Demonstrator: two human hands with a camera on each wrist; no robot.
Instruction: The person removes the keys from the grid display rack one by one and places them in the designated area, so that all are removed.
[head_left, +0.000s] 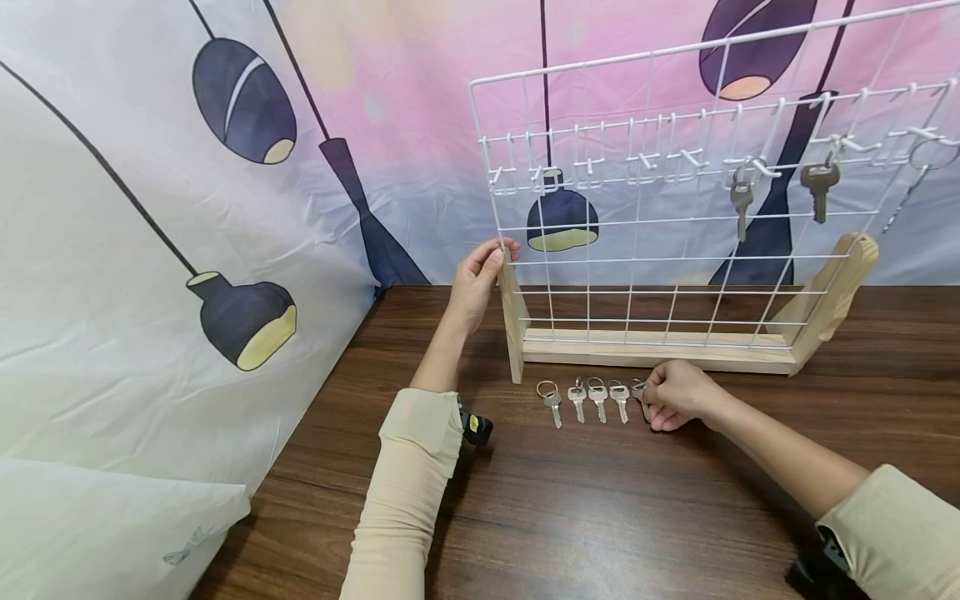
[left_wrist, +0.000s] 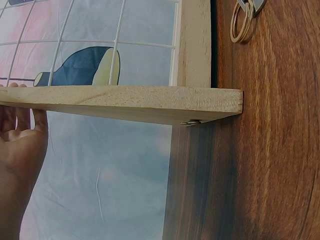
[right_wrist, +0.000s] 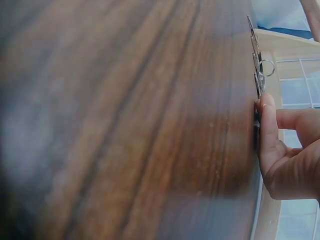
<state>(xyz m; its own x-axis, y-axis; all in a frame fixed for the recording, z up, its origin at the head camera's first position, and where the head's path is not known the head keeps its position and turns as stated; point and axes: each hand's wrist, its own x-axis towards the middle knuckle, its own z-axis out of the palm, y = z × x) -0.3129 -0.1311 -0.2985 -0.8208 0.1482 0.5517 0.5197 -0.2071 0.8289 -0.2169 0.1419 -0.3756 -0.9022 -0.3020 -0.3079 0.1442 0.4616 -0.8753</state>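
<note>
A white wire grid rack with hooks stands in a wooden frame. At the rack's left wooden upright, my left hand grips the upper end between thumb and fingers; the left wrist view shows fingers against the wood. In front of the base, several silver keys with rings lie in a row, the leftmost key having a brassy ring. My right hand pinches the rightmost key, partly hidden by the fingers, down at the table. The right wrist view shows the hand beside the row's edge.
A silver key and a brownish key hang from hooks on the right of the grid. Further right hangs a ring with a thin twisted piece. Patterned cloth hangs behind and left of the brown wooden table.
</note>
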